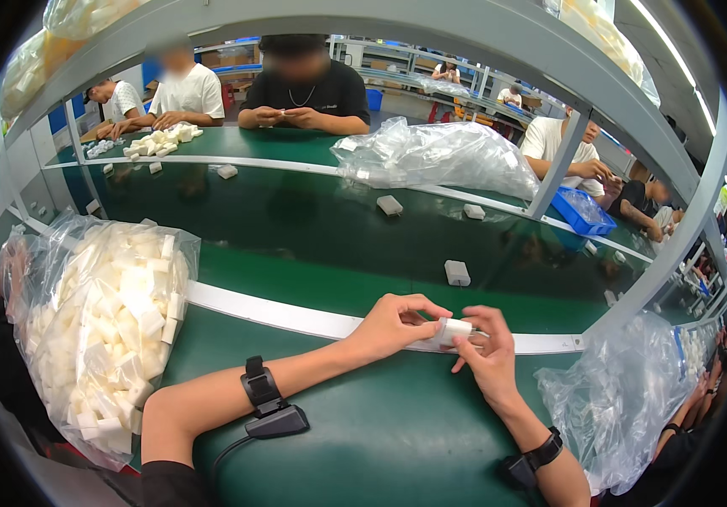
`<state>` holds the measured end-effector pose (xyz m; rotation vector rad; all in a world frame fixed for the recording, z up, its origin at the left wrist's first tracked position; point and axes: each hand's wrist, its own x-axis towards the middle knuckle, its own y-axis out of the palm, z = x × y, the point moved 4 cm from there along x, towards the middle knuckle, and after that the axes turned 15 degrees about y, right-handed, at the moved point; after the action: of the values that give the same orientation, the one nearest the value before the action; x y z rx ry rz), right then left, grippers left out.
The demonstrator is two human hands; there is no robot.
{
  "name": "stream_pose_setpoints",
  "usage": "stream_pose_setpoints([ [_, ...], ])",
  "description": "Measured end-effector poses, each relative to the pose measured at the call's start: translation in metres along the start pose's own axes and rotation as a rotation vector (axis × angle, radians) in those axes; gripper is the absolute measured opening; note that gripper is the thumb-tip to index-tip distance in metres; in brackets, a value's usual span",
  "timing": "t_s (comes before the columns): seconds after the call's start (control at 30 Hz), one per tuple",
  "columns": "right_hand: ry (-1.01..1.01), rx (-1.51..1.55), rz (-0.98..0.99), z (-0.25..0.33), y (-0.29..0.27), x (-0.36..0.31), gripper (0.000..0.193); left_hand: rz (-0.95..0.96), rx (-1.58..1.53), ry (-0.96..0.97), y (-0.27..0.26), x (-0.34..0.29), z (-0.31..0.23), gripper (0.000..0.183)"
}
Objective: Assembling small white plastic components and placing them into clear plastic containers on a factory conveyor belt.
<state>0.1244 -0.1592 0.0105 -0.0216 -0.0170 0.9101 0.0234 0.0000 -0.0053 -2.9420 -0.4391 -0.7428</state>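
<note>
A small white plug adapter (450,331) is held up above the white edge strip of the conveyor, between my two hands. My left hand (393,325) pinches its left end between thumb and fingers. At its other end, where thin prongs seem to stick out, the thumb and curled fingers of my right hand (488,346) close around it. Beyond my hands, another white adapter (457,273) lies on the dark green belt (321,245). Black straps with small boxes are on both of my wrists.
On the left stands a clear bag (110,329) full of cream-white housings. A crumpled clear bag (621,393) lies at right. Across the belt are a large plastic bag (439,156), a blue tray (583,211), a pile of white pieces (160,140) and several co-workers. Metal frame posts rise overhead.
</note>
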Motion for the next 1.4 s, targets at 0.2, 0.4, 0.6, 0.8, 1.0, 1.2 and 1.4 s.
stream_pose_setpoints([
  [0.2, -0.07, -0.168, 0.108, -0.007, 0.005, 0.003, 0.02, 0.059, 0.035, 0.064, -0.006, 0.001, -0.006, 0.024],
  [0.4, -0.089, -0.266, 0.064, -0.007, 0.004, -0.003, 0.021, 0.119, 0.033, 0.064, -0.002, 0.002, -0.003, 0.023],
  [0.6, 0.016, 0.051, 0.12, -0.009, 0.004, 0.005, 0.035, 0.257, -0.129, -0.036, -0.002, 0.003, 0.0, 0.04],
  [0.8, 0.004, 0.085, 0.107, -0.014, -0.003, 0.009, 0.039, 0.343, -0.213, -0.075, 0.006, 0.001, -0.008, 0.058],
  [1.0, -0.002, 0.094, 0.178, -0.006, 0.006, 0.003, 0.048, 0.296, -0.215, -0.106, 0.001, -0.002, -0.008, 0.049],
  [1.2, 0.07, 0.095, 0.322, -0.003, 0.012, 0.0, 0.049, 0.268, -0.187, -0.053, 0.003, -0.001, -0.007, 0.047],
  [1.4, -0.068, -0.027, 0.161, 0.003, 0.01, -0.005, 0.038, 0.162, -0.248, -0.045, 0.011, -0.002, -0.009, 0.045],
])
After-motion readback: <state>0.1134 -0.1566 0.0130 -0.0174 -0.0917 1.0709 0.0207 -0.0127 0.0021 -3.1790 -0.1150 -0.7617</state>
